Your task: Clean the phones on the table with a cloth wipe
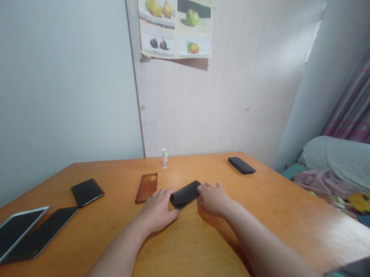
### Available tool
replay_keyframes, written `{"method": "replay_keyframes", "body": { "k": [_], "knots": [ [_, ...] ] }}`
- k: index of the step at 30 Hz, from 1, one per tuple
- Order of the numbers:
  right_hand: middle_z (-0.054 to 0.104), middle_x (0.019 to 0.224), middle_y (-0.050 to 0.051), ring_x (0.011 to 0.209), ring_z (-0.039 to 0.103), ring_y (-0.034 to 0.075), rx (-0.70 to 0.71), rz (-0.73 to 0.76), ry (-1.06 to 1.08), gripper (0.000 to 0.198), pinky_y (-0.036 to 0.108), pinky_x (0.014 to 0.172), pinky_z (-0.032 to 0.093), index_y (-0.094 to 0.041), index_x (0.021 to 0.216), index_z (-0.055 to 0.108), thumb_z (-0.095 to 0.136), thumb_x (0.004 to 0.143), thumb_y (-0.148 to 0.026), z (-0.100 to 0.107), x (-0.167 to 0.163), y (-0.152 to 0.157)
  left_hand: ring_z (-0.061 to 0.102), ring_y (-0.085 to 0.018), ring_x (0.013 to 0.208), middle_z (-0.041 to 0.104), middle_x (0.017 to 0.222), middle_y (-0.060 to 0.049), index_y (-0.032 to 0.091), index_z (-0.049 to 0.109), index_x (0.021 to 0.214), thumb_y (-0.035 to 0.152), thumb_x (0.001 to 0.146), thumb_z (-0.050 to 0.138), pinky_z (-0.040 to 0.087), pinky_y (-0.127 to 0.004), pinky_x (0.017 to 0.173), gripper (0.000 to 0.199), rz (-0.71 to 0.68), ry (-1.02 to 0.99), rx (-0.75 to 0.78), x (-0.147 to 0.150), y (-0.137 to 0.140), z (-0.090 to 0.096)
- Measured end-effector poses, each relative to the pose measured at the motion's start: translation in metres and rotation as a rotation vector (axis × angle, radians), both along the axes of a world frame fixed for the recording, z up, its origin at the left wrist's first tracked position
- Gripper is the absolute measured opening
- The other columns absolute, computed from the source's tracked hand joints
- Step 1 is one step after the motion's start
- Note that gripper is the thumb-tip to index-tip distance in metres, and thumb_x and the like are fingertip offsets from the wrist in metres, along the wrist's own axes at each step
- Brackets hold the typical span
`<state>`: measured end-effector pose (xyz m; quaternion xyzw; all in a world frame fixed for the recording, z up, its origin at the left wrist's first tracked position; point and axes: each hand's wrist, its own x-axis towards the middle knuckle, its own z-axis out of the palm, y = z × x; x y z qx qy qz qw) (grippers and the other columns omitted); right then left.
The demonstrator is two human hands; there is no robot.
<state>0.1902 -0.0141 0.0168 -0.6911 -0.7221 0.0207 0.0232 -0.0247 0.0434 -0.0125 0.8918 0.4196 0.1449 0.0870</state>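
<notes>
The black phone (185, 194) is held at its left end by the left hand (159, 209), the grip closed with thumb and fingers, and at its right end by the right hand (213, 199), whose grip is also closed; whether it is lifted off the worktop (185, 254) cannot be told. Left of the phone, a brown case (147, 188) is laid; behind it, a pump bottle (165, 159) is stood. Well left, a white-framed tablet (14, 235) is seen, and right and farther back, a black slab (241, 165).
</notes>
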Motion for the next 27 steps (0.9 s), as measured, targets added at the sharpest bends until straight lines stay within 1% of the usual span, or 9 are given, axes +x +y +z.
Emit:
{"method": "replay_keyframes", "body": {
  "k": [5,8,11,13,15,17,20,22,27],
  "knots": [
    [0.056,0.137,0.014,0.132,0.044,0.031,-0.009,0.378,0.114,0.042,0.060,0.108,0.027,-0.021,0.126,0.057,0.040,0.089,-0.028,-0.001,-0.025,-0.014,0.055,-0.029,0.111,0.062,0.117,-0.009,0.024,0.054,0.120,0.051,0.080,0.058,0.044,-0.037,0.091,0.048,0.007,0.007,0.027,0.001,0.000,-0.004],
    [0.055,0.139,0.012,0.133,0.043,0.032,-0.039,0.239,0.090,0.041,0.062,0.107,0.027,-0.023,0.126,0.058,0.040,0.089,-0.028,0.002,-0.014,-0.008,0.056,-0.029,0.110,0.062,0.116,-0.008,0.025,0.054,0.120,0.049,0.080,0.059,0.044,-0.037,0.090,0.047,0.011,0.011,0.034,0.001,0.001,-0.004],
    [0.058,0.132,0.020,0.131,0.043,0.038,-0.009,0.011,0.035,0.040,0.070,0.103,0.023,-0.015,0.122,0.061,0.041,0.088,-0.023,0.001,0.000,0.002,0.055,-0.029,0.111,0.061,0.119,-0.008,0.024,0.054,0.119,0.049,0.080,0.059,0.044,-0.037,0.090,0.046,0.023,0.017,0.020,0.002,0.001,-0.004],
    [0.058,0.130,0.023,0.131,0.043,0.039,0.013,-0.016,0.027,0.040,0.071,0.104,0.020,-0.012,0.122,0.060,0.042,0.087,-0.022,-0.001,-0.001,0.003,0.055,-0.029,0.111,0.061,0.120,-0.009,0.023,0.054,0.118,0.048,0.079,0.060,0.043,-0.037,0.091,0.047,0.030,0.012,0.016,0.003,0.002,-0.004],
    [0.057,0.134,0.021,0.134,0.042,0.035,0.032,0.075,0.046,0.040,0.066,0.108,0.020,-0.013,0.123,0.059,0.042,0.088,-0.024,-0.004,-0.010,-0.002,0.055,-0.029,0.112,0.061,0.120,-0.009,0.023,0.054,0.119,0.048,0.078,0.061,0.043,-0.036,0.092,0.049,0.036,0.002,0.019,0.003,0.002,-0.006],
    [0.054,0.139,0.016,0.135,0.041,0.032,0.034,0.263,0.103,0.041,0.063,0.110,0.022,-0.018,0.127,0.056,0.040,0.091,-0.028,-0.005,-0.022,-0.009,0.055,-0.029,0.112,0.061,0.120,-0.010,0.022,0.053,0.121,0.049,0.078,0.061,0.043,-0.036,0.091,0.051,0.043,-0.006,0.015,0.003,0.003,-0.007],
    [0.050,0.144,0.012,0.136,0.040,0.032,-0.010,0.456,0.194,0.042,0.066,0.108,0.024,-0.024,0.131,0.054,0.034,0.095,-0.033,-0.006,-0.028,-0.012,0.055,-0.028,0.112,0.060,0.119,-0.011,0.020,0.053,0.121,0.048,0.077,0.061,0.042,-0.035,0.091,0.053,0.066,-0.014,0.007,0.004,0.003,-0.008],
    [0.050,0.145,0.010,0.137,0.038,0.033,-0.029,0.424,0.204,0.043,0.067,0.107,0.024,-0.025,0.132,0.053,0.035,0.095,-0.034,-0.007,-0.021,-0.006,0.056,-0.028,0.111,0.059,0.117,-0.011,0.019,0.055,0.119,0.048,0.076,0.062,0.043,-0.033,0.090,0.052,0.080,-0.013,0.006,0.005,0.003,-0.007],
    [0.053,0.140,0.014,0.135,0.039,0.037,0.020,0.102,0.140,0.039,0.073,0.103,0.022,-0.023,0.126,0.057,0.037,0.094,-0.031,-0.011,0.003,0.014,0.057,-0.028,0.106,0.060,0.109,-0.011,0.019,0.062,0.108,0.053,0.072,0.064,0.043,-0.031,0.088,0.049,0.121,0.012,0.003,0.006,0.004,-0.007]
  ]
}}
